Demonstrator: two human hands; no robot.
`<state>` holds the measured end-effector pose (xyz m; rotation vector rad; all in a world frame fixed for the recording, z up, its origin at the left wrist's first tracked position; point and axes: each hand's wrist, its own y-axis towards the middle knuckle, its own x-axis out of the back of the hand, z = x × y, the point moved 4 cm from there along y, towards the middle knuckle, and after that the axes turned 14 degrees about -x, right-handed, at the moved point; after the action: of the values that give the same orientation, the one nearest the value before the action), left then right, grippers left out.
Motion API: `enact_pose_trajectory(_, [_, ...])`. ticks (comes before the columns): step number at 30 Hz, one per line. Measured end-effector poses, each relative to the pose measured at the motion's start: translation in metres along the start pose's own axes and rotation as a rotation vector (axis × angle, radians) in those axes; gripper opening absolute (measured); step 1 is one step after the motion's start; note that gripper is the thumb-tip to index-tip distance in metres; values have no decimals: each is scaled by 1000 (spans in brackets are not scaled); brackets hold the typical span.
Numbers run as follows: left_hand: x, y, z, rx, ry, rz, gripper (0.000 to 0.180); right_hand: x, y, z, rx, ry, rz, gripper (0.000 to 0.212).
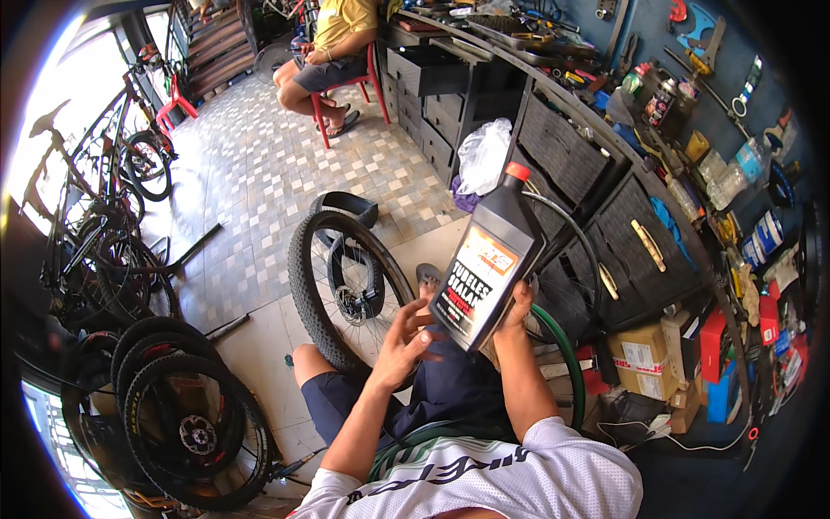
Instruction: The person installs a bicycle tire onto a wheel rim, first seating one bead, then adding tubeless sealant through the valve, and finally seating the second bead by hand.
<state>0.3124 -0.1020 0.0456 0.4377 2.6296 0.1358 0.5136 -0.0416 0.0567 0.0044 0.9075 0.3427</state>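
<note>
A dark grey plastic bottle [514, 221] with a red cap and a black, white and orange label tilts in front of my chest. My right hand [516, 313] is closed around its lower right side and holds it up. My left hand [405, 344] is beside the bottle's lower left edge, its fingers apart; whether the fingertips touch the bottle I cannot tell. Beyond my left hand, a bicycle wheel [298, 264] with a knobby tire and a disc rotor stands upright by my knee. A loose black tire piece [350, 206] lies behind it.
Several wheels [143, 432] are piled at the lower left, below parked bicycles [95, 164]. A person [341, 43] sits on a red chair [367, 82] ahead. A cluttered workbench [571, 86] curves along the right. Cardboard boxes [644, 346] and a green hoop [572, 368] are near my right arm.
</note>
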Motion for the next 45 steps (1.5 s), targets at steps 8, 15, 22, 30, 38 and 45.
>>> enact_pose_trajectory(8, [-20, 25, -16, -330, 341, -173, 71, -57, 7, 31, 232, -366, -237, 109])
enact_pose_trajectory(15, [-23, 13, -21, -219, 80, 40, 73, 0, 30, 35, 59, -135, -538, 56])
enact_pose_trajectory(22, [25, -3, -16, -177, 155, -34, 52, 21, 32, 35, 75, -41, -507, 48])
enact_pose_trajectory(30, [46, -13, -22, -140, 237, -118, 47, 1, 21, 60, 231, -191, -560, 51])
enact_pose_trajectory(38, [52, -11, -21, -152, 275, -94, 47, 2, 16, 62, 163, -266, -666, 49])
enact_pose_trajectory(45, [44, 1, -26, -164, 311, -3, 52, 9, 9, 50, 159, -410, -608, 72])
